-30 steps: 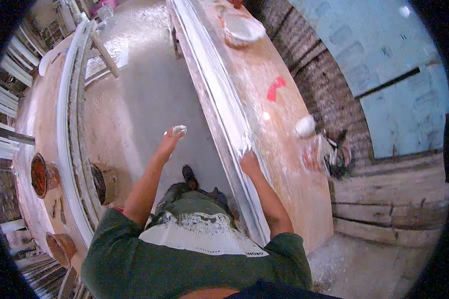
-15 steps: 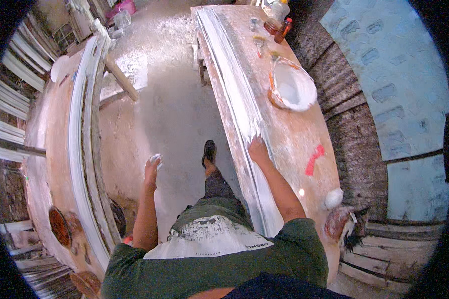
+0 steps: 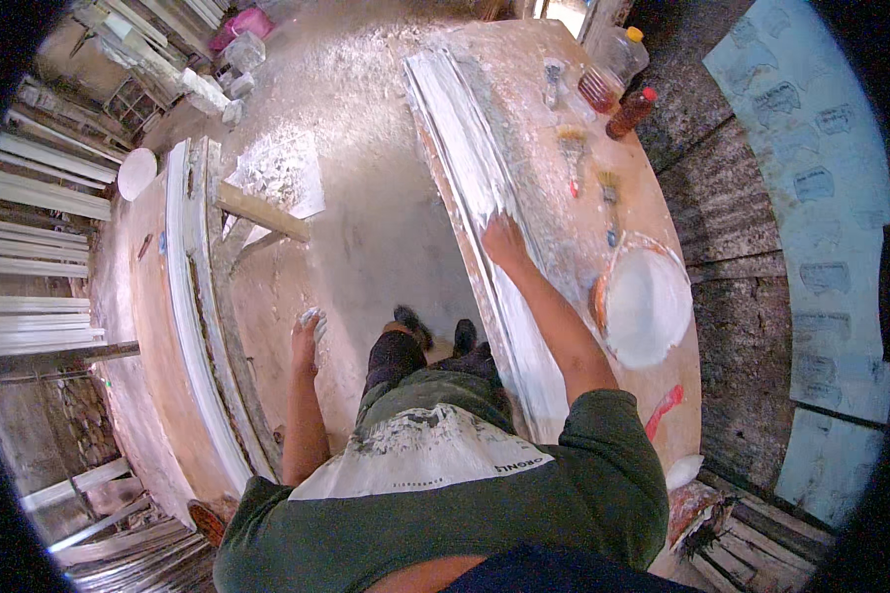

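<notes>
Moulding (image 3: pixel 485 198) under right hand (image 3: pixel 504 240); fingers unclear

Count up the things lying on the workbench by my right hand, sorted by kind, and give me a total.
Long white plaster moulding: 1
Bowl of white plaster: 1
Bottles: 3
Brushes: 2
Red tool: 1
Total: 8
</notes>
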{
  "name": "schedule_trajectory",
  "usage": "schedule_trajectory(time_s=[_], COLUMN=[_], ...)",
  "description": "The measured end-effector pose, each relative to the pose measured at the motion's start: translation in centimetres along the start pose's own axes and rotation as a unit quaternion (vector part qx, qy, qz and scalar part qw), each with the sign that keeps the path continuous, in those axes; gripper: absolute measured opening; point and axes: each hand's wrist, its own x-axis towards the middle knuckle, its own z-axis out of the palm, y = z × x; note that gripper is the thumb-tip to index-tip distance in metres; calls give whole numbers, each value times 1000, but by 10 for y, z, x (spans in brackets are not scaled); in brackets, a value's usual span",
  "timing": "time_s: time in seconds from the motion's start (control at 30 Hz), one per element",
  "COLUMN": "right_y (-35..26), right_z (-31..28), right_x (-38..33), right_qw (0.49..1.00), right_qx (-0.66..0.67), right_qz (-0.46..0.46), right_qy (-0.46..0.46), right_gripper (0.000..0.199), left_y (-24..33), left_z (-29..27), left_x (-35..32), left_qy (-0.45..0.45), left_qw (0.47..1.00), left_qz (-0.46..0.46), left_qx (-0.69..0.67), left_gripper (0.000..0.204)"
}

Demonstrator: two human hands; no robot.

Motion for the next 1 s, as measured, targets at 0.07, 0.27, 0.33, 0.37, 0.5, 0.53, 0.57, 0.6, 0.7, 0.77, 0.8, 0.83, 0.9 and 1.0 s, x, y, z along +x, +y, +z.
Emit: schedule_trajectory(time_s=[0.07, 0.27, 0.33, 0.37, 0.5, 0.53, 0.57, 0.6, 0.7, 0.77, 0.8, 0.83, 0.9, 1.0], right_y=[8, 26, 19, 29, 23, 26, 32, 28, 37, 38, 39, 37, 25, 18], right_z=[13, 53, 44, 67, 70, 81, 91, 89, 93, 97, 96, 91, 75, 58], right_x=[56, 229, 300, 325, 426, 447, 469, 493, 542, 554, 556, 551, 530, 469], right_qw=[995, 994, 999, 999, 992, 992, 990, 992, 995, 994, 990, 993, 993, 983], right_qx=[-72, -105, -24, -13, 13, -24, -60, -72, -89, -86, -87, -70, -35, 31], right_qz=[-73, -41, 30, 35, 117, 120, 123, 87, 26, 53, 66, 83, 113, 119], right_qy=[-4, -2, -34, -12, -48, -33, -18, -51, -23, 48, 88, 47, -27, -137], right_gripper=[35, 43, 45, 45, 45, 44, 43, 42, 34, 33, 33, 32, 32, 28], left_y=[13, 124, 137, 145, 222, 242, 259, 268, 290, 282, 276, 265, 255, 290], left_z=[6, 66, 65, 69, 75, 79, 83, 76, 75, 70, 67, 64, 63, 102], left_x=[44, 165, 226, 255, 320, 331, 345, 359, 399, 423, 437, 453, 470, 450], left_qy=[-40, 6, -26, -52, -60, -48, -36, -28, -31, -31, -29, -64, -121, -192], left_qw=[999, 984, 992, 993, 992, 989, 984, 982, 976, 978, 979, 980, 978, 967], left_qz=[11, -28, 5, 17, -39, -24, -10, -19, -54, -86, -99, -89, -69, -62], left_qx=[-22, 173, 126, 105, 103, 138, 174, 188, 208, 185, 173, 168, 157, 157], left_gripper=[39, 44, 48, 50, 58, 61, 63, 64, 70, 68, 67, 65, 62, 55])
